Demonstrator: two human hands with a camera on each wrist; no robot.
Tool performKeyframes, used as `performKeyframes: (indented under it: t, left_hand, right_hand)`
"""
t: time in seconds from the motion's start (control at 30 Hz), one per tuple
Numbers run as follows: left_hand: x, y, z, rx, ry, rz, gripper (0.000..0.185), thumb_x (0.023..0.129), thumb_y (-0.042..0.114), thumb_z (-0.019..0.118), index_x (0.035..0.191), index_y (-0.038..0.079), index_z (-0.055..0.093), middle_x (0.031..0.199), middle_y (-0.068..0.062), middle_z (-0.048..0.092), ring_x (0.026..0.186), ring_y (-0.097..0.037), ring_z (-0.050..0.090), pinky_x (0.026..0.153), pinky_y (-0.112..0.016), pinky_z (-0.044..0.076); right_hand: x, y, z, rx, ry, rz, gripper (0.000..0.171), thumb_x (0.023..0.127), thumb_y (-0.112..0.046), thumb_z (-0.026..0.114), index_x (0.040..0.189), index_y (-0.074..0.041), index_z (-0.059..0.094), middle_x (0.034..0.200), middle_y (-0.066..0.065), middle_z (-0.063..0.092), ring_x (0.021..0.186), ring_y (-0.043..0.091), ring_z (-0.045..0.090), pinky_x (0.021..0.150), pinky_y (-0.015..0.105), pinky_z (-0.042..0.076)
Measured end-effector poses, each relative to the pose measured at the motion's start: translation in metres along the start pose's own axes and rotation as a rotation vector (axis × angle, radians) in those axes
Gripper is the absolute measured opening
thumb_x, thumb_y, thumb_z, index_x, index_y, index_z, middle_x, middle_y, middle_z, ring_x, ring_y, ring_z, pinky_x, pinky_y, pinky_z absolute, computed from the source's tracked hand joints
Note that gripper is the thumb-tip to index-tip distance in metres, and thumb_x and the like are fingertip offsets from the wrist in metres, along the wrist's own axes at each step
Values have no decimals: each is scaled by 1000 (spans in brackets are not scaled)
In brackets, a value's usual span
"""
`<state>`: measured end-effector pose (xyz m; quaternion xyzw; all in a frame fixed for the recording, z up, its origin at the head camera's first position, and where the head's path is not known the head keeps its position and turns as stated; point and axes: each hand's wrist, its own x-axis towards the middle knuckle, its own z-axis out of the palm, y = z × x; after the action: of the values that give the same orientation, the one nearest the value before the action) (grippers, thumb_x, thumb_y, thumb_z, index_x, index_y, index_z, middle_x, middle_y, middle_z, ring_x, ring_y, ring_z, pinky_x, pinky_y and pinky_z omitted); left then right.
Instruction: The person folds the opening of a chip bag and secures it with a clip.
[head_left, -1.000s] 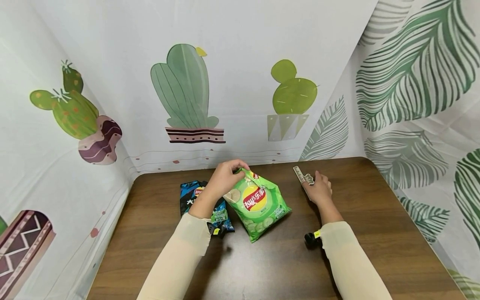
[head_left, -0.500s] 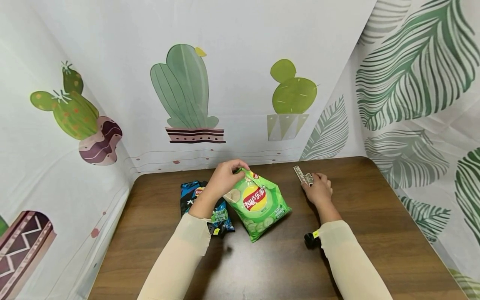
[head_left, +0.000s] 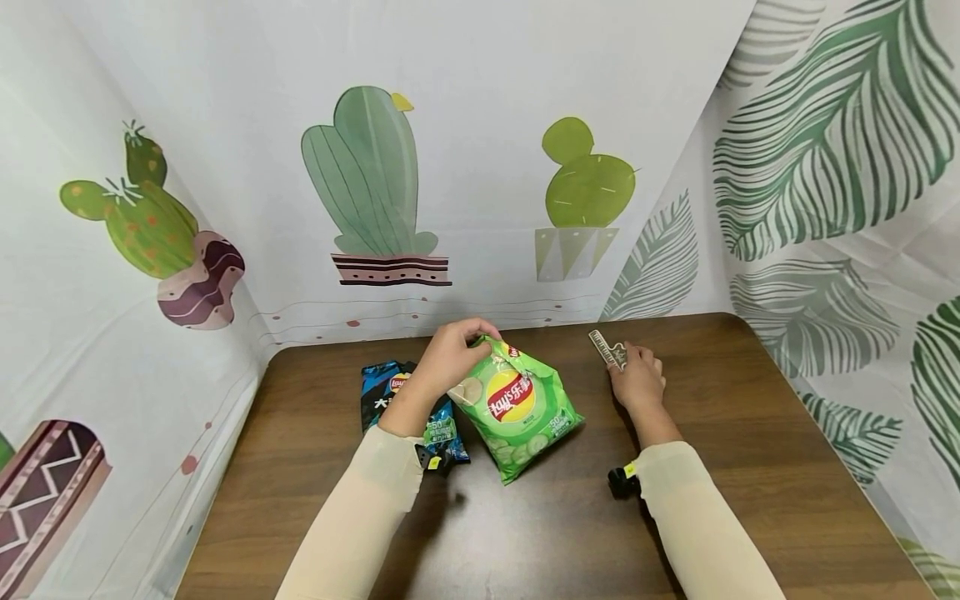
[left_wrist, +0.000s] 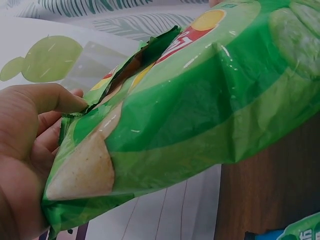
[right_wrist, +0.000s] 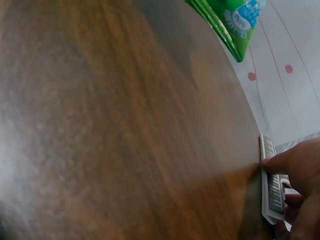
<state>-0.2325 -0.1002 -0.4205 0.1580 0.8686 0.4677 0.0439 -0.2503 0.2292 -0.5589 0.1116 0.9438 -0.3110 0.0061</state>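
Note:
My left hand (head_left: 454, 353) pinches the top left corner of a green Lay's chip bag (head_left: 517, 408), which stands tilted on the table. In the left wrist view the bag's top edge (left_wrist: 142, 57) gapes, with thumb and fingers on its near corner. Over at the right, my right hand (head_left: 637, 379) holds a pale, flat clip (head_left: 605, 347) printed with piano keys near the table's back edge. In the right wrist view the thumb presses on the clip (right_wrist: 272, 187), and the other fingers are partly hidden behind it.
A blue and black Lay's bag (head_left: 375, 392) lies left of the green one, partly under my left forearm. The brown wooden table (head_left: 525, 533) meets a white curtain (head_left: 487, 167) with printed cacti at its back edge.
My right hand and the clip have shifted very slightly, with a small turn of the hand. The left hand and the green chip bag stay in place.

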Motion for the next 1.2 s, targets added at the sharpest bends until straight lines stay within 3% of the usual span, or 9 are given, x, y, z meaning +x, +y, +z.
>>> performKeyframes:
  t: [0.3, 0.63, 0.83, 0.97, 1.2]
  left_hand:
    - [0, -1, 0, -1, 2, 2, 16, 98, 15, 61, 106, 22, 73, 124, 1, 71, 106, -16, 66, 81, -32, 54]
    - [1, -2, 0, -26, -5, 10, 18, 97, 13, 60, 109, 18, 74, 120, -1, 72, 87, -15, 65, 71, -29, 54]
    - [0, -1, -1, -23, -8, 2, 18, 98, 14, 61, 109, 18, 74, 121, -1, 71, 90, -16, 65, 72, -30, 54]
    - [0, 0, 0, -19, -8, -2, 17, 98, 15, 61, 108, 20, 74, 122, 0, 71, 94, -16, 65, 74, -30, 54]
    - [0, 1, 1, -3, -7, 9, 17, 98, 15, 61, 108, 21, 74, 125, 1, 70, 102, -16, 65, 78, -32, 53]
  right_hand:
    - [-2, 1, -1, 42, 20, -2, 58, 104, -22, 51, 158, -8, 33, 155, 28, 38, 139, 51, 32, 106, 67, 32]
    - [-4, 3, -1, 82, 52, -19, 52, 105, -22, 50, 156, -14, 40, 154, 25, 43, 136, 52, 38, 105, 67, 33]
    - [-1, 2, -2, 124, 53, -73, 48, 104, -16, 50, 151, -9, 47, 144, 30, 52, 128, 53, 50, 104, 64, 41]
    - [0, 0, -5, 180, 16, -51, 49, 103, -15, 49, 151, -7, 45, 145, 31, 51, 130, 52, 50, 106, 61, 41]
    - [-1, -2, -7, 171, 21, -21, 47, 102, -21, 50, 143, 2, 51, 137, 32, 57, 121, 50, 56, 102, 58, 44]
